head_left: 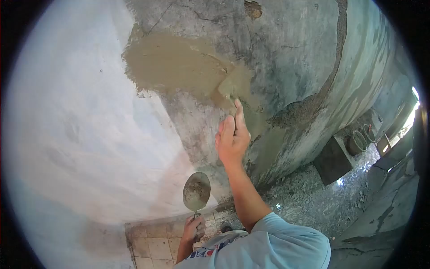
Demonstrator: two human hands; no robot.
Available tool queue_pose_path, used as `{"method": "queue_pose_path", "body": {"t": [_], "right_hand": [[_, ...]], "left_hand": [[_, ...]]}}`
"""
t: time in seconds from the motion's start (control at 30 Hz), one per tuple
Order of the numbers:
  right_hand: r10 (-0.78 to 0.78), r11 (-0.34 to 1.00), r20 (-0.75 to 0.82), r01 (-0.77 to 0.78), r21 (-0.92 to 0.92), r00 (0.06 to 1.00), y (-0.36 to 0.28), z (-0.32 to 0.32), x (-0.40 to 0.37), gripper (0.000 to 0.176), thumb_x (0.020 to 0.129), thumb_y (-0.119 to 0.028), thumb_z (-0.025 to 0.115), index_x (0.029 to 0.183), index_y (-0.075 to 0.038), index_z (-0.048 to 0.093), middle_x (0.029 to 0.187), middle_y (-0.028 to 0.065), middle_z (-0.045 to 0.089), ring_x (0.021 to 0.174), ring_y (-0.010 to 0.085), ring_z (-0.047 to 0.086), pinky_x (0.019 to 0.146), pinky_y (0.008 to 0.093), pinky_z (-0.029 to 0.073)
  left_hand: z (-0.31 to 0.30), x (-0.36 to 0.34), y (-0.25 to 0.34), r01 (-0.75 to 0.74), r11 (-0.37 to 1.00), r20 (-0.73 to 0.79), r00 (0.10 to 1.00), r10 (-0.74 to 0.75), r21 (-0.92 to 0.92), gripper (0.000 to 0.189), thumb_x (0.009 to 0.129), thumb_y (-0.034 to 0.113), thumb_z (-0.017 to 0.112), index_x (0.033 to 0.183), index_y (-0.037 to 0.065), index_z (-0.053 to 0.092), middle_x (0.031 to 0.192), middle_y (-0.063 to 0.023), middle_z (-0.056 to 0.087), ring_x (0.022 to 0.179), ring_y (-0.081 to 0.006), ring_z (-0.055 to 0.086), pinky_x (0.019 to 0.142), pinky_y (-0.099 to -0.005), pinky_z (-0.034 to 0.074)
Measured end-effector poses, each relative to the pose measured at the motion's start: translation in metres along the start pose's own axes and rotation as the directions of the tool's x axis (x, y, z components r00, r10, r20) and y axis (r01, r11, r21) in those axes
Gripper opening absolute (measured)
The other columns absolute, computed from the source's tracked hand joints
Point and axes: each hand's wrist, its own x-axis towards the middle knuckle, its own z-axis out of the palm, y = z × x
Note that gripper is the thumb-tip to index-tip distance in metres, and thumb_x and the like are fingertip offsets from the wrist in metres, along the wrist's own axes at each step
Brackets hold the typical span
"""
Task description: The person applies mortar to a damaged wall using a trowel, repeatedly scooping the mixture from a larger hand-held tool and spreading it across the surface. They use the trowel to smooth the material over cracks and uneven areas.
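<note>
My right hand [233, 141] is raised to the wall, its fingers closed and the index finger stretched along a mortar-coated trowel [236, 85]. The trowel's blade lies against the wall at the right end of a wet mortar patch [174, 62]; its handle is hidden by my hand. Lower down, near my body, my left hand [193, 229] grips the handle of a round-bladed trowel [196, 190]. That blade faces up and carries some grey mortar, apart from the wall.
The wall's bare grey part [291, 58] has cracks, a small hole [253, 9] and a rough curved groove [313, 101]. White plaster [89, 112] covers the left. Rubble [304, 193] lies on the floor at right, near a dark box [332, 161] and buckets [358, 140]. Floor tiles [159, 246] show below.
</note>
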Motion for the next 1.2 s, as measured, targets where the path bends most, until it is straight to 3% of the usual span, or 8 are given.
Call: {"method": "queue_pose_path", "body": {"t": [0.27, 0.47, 0.53, 0.63, 0.8, 0.9, 1.1, 1.2], "right_hand": [[-0.223, 0.946, 0.111, 0.242, -0.216, 0.969, -0.011, 0.019, 0.020, 0.047, 0.104, -0.012, 0.050, 0.149, 0.001, 0.050, 0.066, 0.0004, 0.056, 0.055, 0.0048, 0.048, 0.051, 0.0244, 0.042], [-0.368, 0.871, 0.323, 0.445, -0.208, 0.872, -0.042, 0.043, 0.019, 0.048, 0.101, -0.009, 0.058, 0.148, 0.000, 0.051, 0.081, 0.0172, 0.062, 0.068, 0.0128, 0.057, 0.066, 0.0291, 0.048], [-0.491, 0.801, 0.380, 0.578, -0.156, 0.784, -0.040, 0.048, 0.021, 0.049, 0.100, -0.008, 0.057, 0.148, 0.001, 0.050, 0.090, 0.0196, 0.070, 0.070, 0.0284, 0.066, 0.072, 0.0315, 0.054], [-0.273, 0.867, 0.349, 0.386, -0.315, 0.897, -0.024, 0.014, -0.004, 0.047, 0.103, -0.010, 0.054, 0.149, -0.001, 0.050, 0.078, 0.0116, 0.062, 0.061, 0.0129, 0.056, 0.063, 0.0285, 0.048], [0.171, 0.982, -0.049, -0.166, 0.094, 0.984, 0.029, -0.036, -0.038, 0.051, 0.108, -0.016, 0.044, 0.157, -0.005, 0.039, 0.077, 0.0001, 0.056, 0.050, 0.0061, 0.049, 0.043, 0.0225, 0.039], [0.275, 0.949, -0.121, -0.250, 0.190, 0.954, 0.032, -0.036, -0.039, 0.051, 0.108, -0.016, 0.042, 0.157, -0.005, 0.038, 0.075, 0.0013, 0.054, 0.049, 0.0072, 0.049, 0.040, 0.0250, 0.040], [-0.013, 0.999, 0.052, 0.015, -0.036, 0.999, 0.016, 0.003, -0.014, 0.050, 0.106, -0.014, 0.046, 0.154, 0.001, 0.041, 0.076, 0.0018, 0.058, 0.052, 0.0050, 0.048, 0.045, 0.0234, 0.041], [-0.155, 0.946, 0.158, 0.192, -0.262, 0.975, 0.001, 0.027, 0.000, 0.049, 0.102, -0.009, 0.053, 0.150, 0.003, 0.047, 0.077, 0.0121, 0.064, 0.061, 0.0144, 0.057, 0.061, 0.0294, 0.050]], "left_hand": [[-0.002, 0.003, 0.006, -0.023, 0.999, -0.037, 0.999, 0.022, -0.042, 0.027, 0.103, 0.021, 0.060, 0.080, 0.013, 0.048, 0.060, 0.0039, 0.041, 0.041, -0.0065, 0.036, 0.034, -0.0237, 0.026], [-0.004, 0.012, -0.001, -0.039, 0.999, -0.003, 0.999, 0.039, 0.036, 0.021, 0.101, 0.023, 0.060, 0.085, 0.013, 0.050, 0.060, 0.0030, 0.042, 0.041, -0.0068, 0.035, 0.033, -0.0235, 0.026], [0.001, 0.011, -0.002, -0.035, 0.999, 0.018, 0.999, 0.035, 0.003, 0.024, 0.102, 0.022, 0.059, 0.082, 0.013, 0.049, 0.060, 0.0032, 0.042, 0.040, -0.0069, 0.036, 0.034, -0.0242, 0.027], [0.005, 0.009, -0.006, -0.032, 0.999, -0.009, 0.999, 0.031, -0.037, 0.026, 0.102, 0.021, 0.058, 0.080, 0.012, 0.048, 0.059, 0.0030, 0.042, 0.040, -0.0071, 0.037, 0.033, -0.0248, 0.027], [-0.008, 0.003, -0.010, -0.007, 0.998, -0.015, 1.000, 0.007, -0.058, 0.026, 0.102, 0.021, 0.059, 0.081, 0.013, 0.047, 0.059, 0.0027, 0.042, 0.039, -0.0072, 0.037, 0.033, -0.0255, 0.026], [-0.012, 0.000, -0.005, 0.003, 0.996, -0.043, 0.999, -0.007, -0.087, 0.026, 0.102, 0.022, 0.060, 0.081, 0.013, 0.047, 0.058, 0.0029, 0.041, 0.039, -0.0071, 0.036, 0.032, -0.0258, 0.025], [-0.026, 0.006, -0.004, -0.016, 0.989, -0.046, 0.999, 0.009, -0.145, 0.024, 0.102, 0.021, 0.061, 0.083, 0.014, 0.048, 0.058, 0.0034, 0.041, 0.038, -0.0066, 0.035, 0.032, -0.0252, 0.025], [-0.021, 0.006, 0.000, -0.012, 0.990, -0.044, 0.999, 0.006, -0.140, 0.024, 0.101, 0.021, 0.062, 0.083, 0.014, 0.048, 0.059, 0.0035, 0.042, 0.039, -0.0067, 0.035, 0.032, -0.0248, 0.025]]}}
